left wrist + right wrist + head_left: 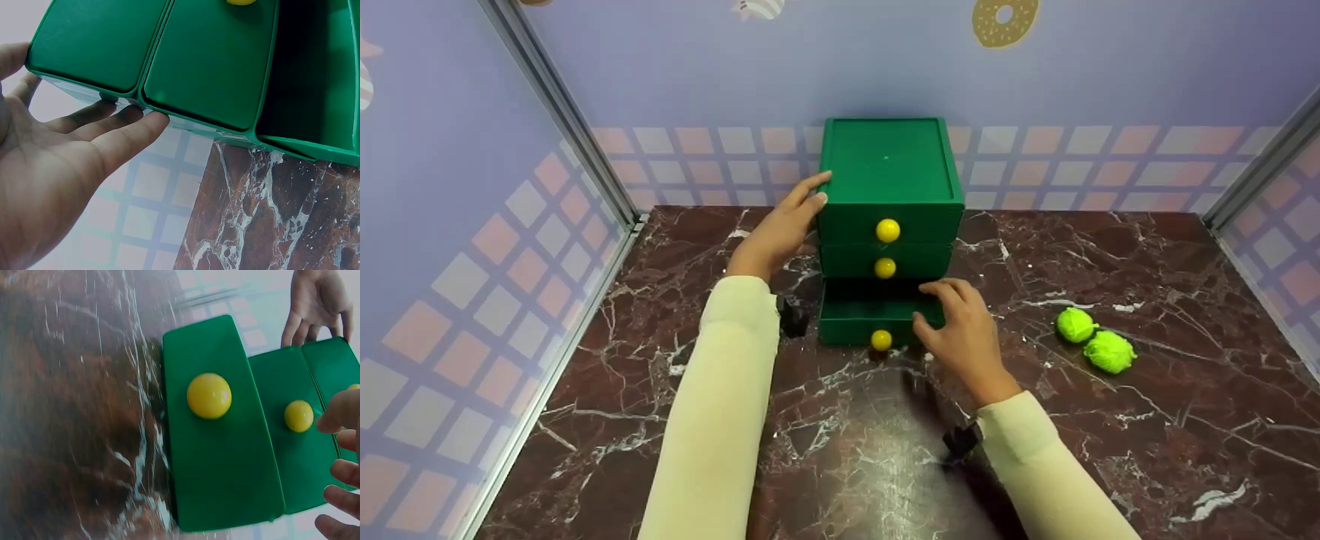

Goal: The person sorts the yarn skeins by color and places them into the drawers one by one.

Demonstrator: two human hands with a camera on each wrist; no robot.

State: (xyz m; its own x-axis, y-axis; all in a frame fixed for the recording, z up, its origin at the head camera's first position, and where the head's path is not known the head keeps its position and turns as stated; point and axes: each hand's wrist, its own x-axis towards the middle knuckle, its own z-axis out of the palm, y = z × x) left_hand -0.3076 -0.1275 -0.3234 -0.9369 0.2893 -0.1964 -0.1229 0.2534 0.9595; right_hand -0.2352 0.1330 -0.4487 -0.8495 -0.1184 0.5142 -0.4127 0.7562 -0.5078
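A green cabinet [889, 161] of three stacked drawers, each with a round yellow knob, stands against the back wall. Its bottom drawer [847, 331] is pulled out; the part of the interior that shows holds nothing. My left hand [776, 229] rests on the cabinet's left side, its fingers fairly straight along the upper drawers in the left wrist view. Over the right end of the pulled-out drawer hovers my right hand [966, 337], thumb and fingers apart and loosely bent, with nothing between them. The right wrist view shows the bottom drawer's yellow knob [209, 396] untouched.
Two lime-green, ridged balls [1110, 352] lie together on the dark red marbled tabletop [1170, 435], right of my right hand. Patterned purple panels [712, 82] wall the table at the back and both sides.
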